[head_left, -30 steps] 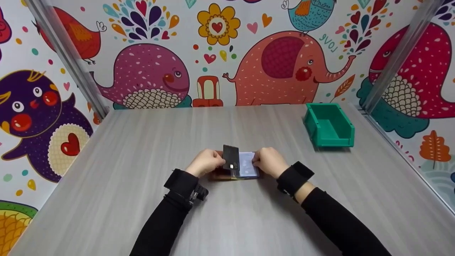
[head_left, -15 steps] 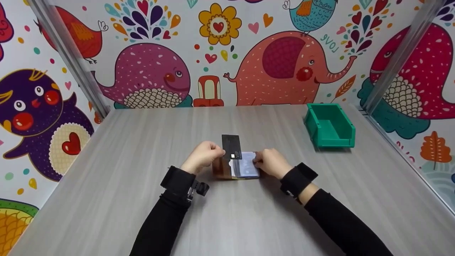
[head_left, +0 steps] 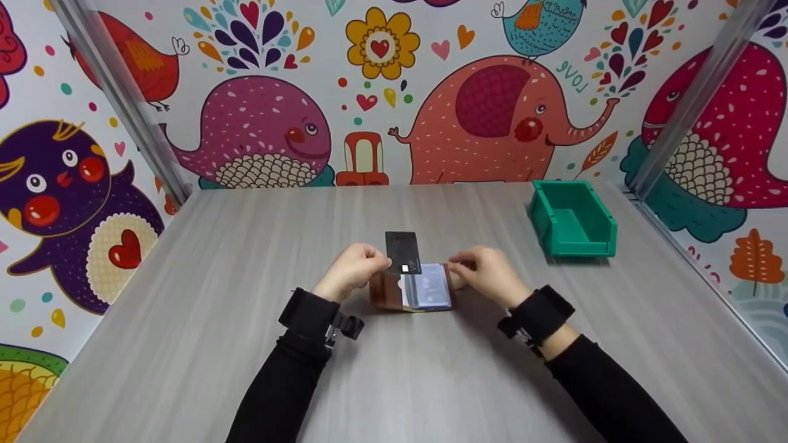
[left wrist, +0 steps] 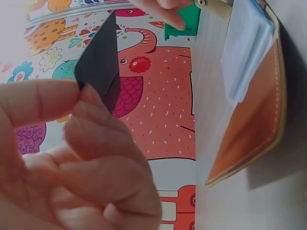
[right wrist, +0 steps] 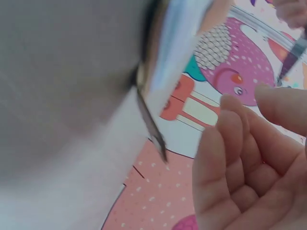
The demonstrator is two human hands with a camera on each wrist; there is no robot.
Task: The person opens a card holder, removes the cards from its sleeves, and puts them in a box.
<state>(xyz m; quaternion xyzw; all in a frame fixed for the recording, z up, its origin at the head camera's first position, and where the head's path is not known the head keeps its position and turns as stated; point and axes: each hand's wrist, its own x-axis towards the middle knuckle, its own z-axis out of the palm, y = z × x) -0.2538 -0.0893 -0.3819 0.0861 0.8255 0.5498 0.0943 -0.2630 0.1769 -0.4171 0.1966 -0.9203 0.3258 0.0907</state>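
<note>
My left hand pinches a black card between thumb and forefinger. The card stands above a brown card holder, which lies opened on the table. On the holder's right half sit clear plastic sleeves. A tan strap with a metal snap sticks out from the holder in the left wrist view. By the holder's right edge is my right hand. In the right wrist view its fingers bend loosely, thumb apart from them, with nothing between.
A green plastic bin stands at the back right of the grey wood-grain table. Printed walls with cartoon animals enclose the table at the back and sides, with metal posts at the corners.
My left hand has lifted the black card up and away from the holder, mostly in the first half second. My right hand has let go of the sleeves and shifted right.
</note>
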